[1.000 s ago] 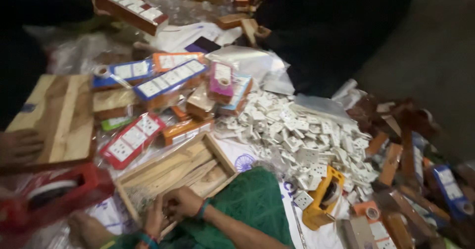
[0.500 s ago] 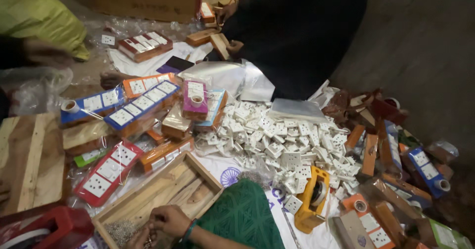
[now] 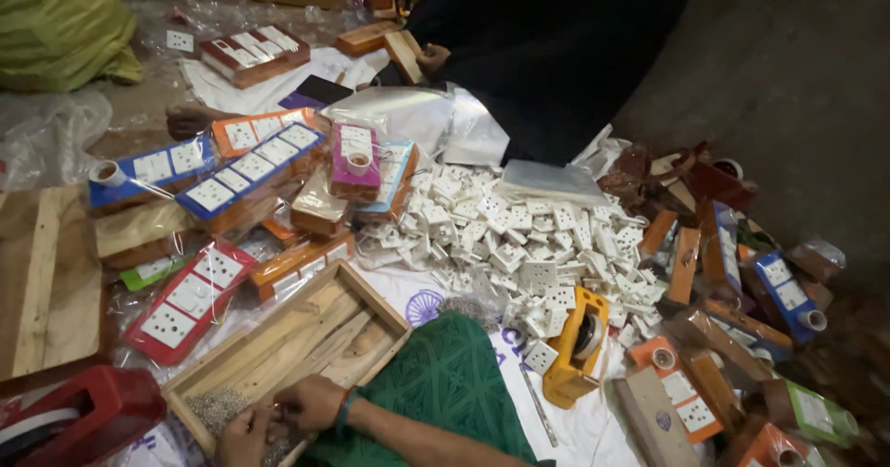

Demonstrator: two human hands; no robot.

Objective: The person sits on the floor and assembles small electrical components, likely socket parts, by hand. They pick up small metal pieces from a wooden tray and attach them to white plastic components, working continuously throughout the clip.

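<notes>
Both hands, left hand [image 3: 243, 436] & right hand [image 3: 311, 402], are pinching small grey screws [image 3: 215, 409] inside shallow wooden tray [image 3: 371, 293]; white sockets pile [image 3: 528, 244] nearby.

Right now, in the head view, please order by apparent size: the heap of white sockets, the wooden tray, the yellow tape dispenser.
1. Heap of white sockets
2. Wooden tray, though it lies nearer the camera
3. Yellow tape dispenser

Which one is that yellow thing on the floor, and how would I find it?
Start at the big heap of white sockets in the middle of the floor. Go to its near edge, just right of the green cloth. There lies the yellow tape dispenser, the only bright yellow thing, with a dark roll inside it.
</notes>
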